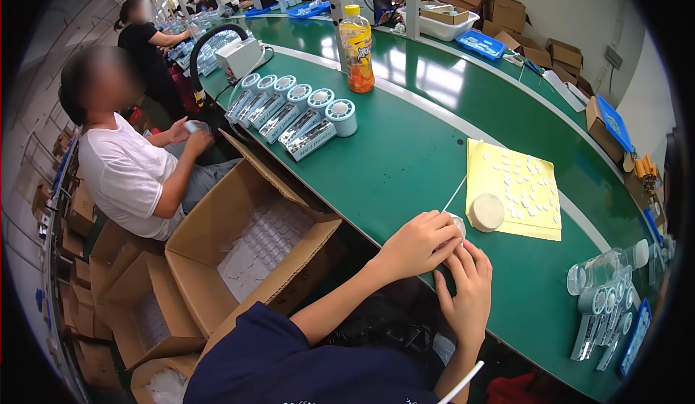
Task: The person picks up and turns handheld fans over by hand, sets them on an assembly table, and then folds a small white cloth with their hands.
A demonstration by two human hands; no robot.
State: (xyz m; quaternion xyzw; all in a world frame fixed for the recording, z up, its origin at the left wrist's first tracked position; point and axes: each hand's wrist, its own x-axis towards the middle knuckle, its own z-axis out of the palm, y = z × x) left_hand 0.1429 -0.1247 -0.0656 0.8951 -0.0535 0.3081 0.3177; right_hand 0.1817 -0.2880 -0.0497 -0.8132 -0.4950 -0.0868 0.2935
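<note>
My left hand (423, 241) and my right hand (467, 281) meet over the table's near edge, fingers closed together. Between their fingertips shows part of a small whitish piece (457, 224); the fingers hide most of it, so its kind is unclear. A thin white stick (455, 192) points away from the hands across the green tabletop. Just beyond them, a round beige disc (487, 212) rests on the lower left of a yellow sheet (512, 223). Several small white pieces (515, 181) are scattered over that sheet.
Several light-blue handheld fans (311, 137) lie in a row at left, near a drink bottle (357, 49). More fans (604, 310) and a clear jar (597, 270) lie at right. An open carton (289, 255) stands left below the edge. A person (127, 165) sits beyond it.
</note>
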